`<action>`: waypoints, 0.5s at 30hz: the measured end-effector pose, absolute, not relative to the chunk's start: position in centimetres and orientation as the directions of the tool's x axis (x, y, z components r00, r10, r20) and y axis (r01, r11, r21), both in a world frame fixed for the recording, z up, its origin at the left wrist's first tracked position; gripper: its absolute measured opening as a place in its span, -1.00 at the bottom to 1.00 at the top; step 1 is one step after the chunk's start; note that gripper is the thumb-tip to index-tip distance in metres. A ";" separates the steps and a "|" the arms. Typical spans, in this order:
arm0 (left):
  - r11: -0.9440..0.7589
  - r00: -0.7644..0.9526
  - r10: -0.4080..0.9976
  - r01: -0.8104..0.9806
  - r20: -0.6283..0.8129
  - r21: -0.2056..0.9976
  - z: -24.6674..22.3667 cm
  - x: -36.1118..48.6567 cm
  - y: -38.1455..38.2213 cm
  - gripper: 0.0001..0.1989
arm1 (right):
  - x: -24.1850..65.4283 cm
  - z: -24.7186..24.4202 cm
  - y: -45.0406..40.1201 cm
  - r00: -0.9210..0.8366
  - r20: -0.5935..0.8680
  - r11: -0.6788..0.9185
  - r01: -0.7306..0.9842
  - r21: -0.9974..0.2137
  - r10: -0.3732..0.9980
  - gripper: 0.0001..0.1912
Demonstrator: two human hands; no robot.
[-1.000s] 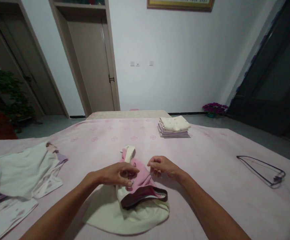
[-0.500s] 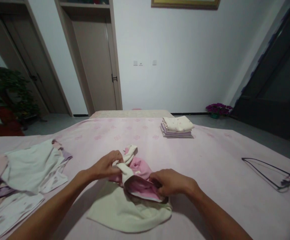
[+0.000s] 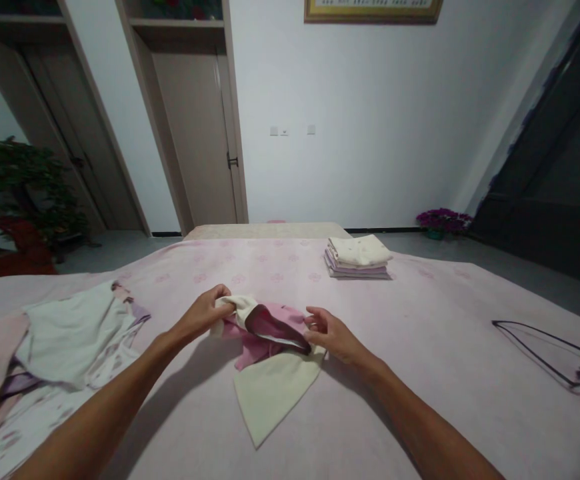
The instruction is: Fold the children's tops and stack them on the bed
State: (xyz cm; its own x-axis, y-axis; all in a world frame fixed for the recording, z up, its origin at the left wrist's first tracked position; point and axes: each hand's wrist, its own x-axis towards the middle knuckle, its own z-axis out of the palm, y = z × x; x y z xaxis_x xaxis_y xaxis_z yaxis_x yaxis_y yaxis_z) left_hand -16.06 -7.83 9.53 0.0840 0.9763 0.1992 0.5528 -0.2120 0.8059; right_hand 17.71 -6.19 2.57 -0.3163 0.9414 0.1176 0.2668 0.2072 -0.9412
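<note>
A pink and cream garment [image 3: 283, 320] with a dark-trimmed opening is bunched in front of me. Its cream part [image 3: 277, 383] spreads towards me in a pointed shape. My left hand [image 3: 215, 308] pinches the cream edge at the garment's upper left and holds it slightly raised. At the right end of the opening is my right hand [image 3: 331, 333], thumb and fingers apart, touching the cloth's edge. Part of the garment is hidden in its own folds, so its exact kind cannot be told.
A neat stack of folded cloths [image 3: 360, 257] sits farther back, right of centre. Loose clothes [image 3: 70, 333] lie piled at the left. A black wire-like loop [image 3: 545, 350] rests at the right on the pink flowered cover [image 3: 410, 373].
The garment has been lifted and turned, and its cream part now forms a point towards me. My left hand moved slightly up and left; my right hand's fingers have opened. The view tilted up slightly.
</note>
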 end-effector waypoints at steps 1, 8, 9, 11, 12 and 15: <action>-0.174 0.089 0.985 0.532 0.149 0.829 9.3 -16.2 -7.7 -0.78 | 17.7 1.8 -6.3 -0.318 0.145 0.258 0.348 -0.901 0.937 -0.22; -0.038 0.159 0.987 0.369 -0.023 0.929 9.7 -18.1 -7.8 -0.58 | 19.3 1.9 -5.9 -0.549 0.267 0.557 0.472 -0.683 0.792 -0.10; -0.044 0.169 0.985 0.337 -0.015 0.941 9.8 -18.4 -7.8 -0.58 | 19.3 2.0 -5.9 -0.564 0.281 0.577 0.456 -0.678 0.777 -0.19; -0.062 0.188 0.982 0.255 0.013 0.965 9.9 -18.7 -7.9 -0.59 | 18.8 2.1 -6.0 -0.544 0.294 0.569 0.450 -0.688 0.786 -0.48; -0.070 0.192 0.981 0.217 0.028 0.974 10.0 -18.9 -7.8 -0.60 | 18.4 2.1 -6.1 -0.519 0.285 0.542 0.453 -0.708 0.806 -0.60; -0.077 0.175 0.984 0.185 0.044 0.980 10.1 -19.2 -7.7 -0.62 | 17.2 2.4 -6.0 -0.370 0.198 0.355 0.425 -0.832 0.908 -0.70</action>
State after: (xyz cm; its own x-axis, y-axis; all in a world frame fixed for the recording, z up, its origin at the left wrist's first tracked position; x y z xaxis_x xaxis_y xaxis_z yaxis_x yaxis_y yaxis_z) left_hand -19.18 -7.67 10.05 0.1754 0.9835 0.0441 0.1850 -0.0769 0.9797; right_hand 17.20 -5.99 2.45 -0.3699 0.9076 0.1985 0.4253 0.3554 -0.8324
